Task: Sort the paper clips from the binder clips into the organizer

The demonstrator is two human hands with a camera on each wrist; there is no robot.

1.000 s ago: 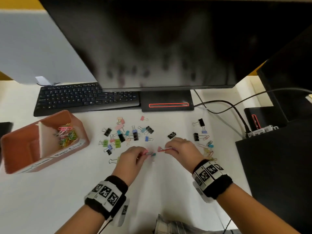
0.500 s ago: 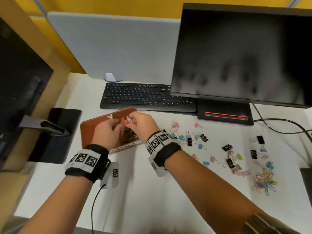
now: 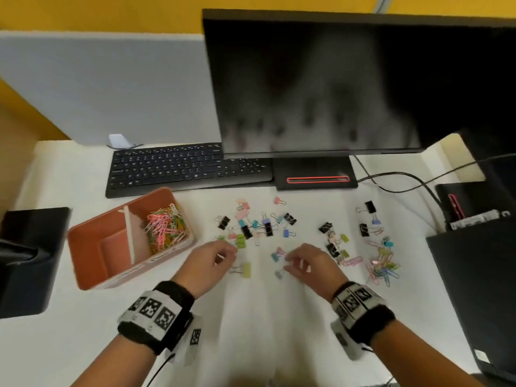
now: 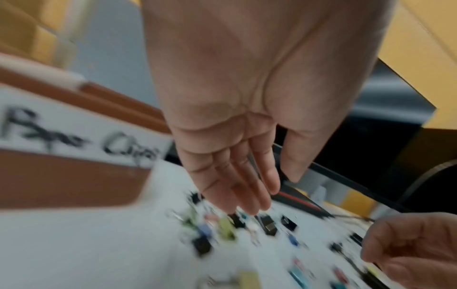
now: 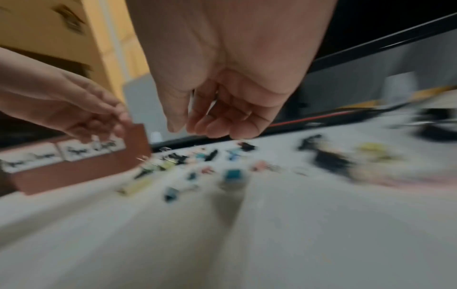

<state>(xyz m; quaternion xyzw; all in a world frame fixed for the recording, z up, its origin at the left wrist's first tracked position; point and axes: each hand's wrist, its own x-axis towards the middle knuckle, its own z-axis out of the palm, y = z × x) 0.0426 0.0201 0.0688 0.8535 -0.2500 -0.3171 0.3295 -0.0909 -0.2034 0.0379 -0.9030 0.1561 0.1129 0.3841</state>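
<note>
Hovering empty, fingers loosely curled: left hand (image 3: 208, 262), right hand (image 3: 305, 262), over scattered binder clips (image 3: 251, 227). Advice: pinch remaining paper clips (image 3: 382, 268) near the counter's right edge, then carry them to the organizer (image 3: 92, 247).

Binder clips (image 4: 268, 227) motion-blurred in both wrist views, organizer label (image 4: 81, 139) smeared

hands (image 3: 252, 261) back from organizer (image 3: 92, 241), empty
</note>
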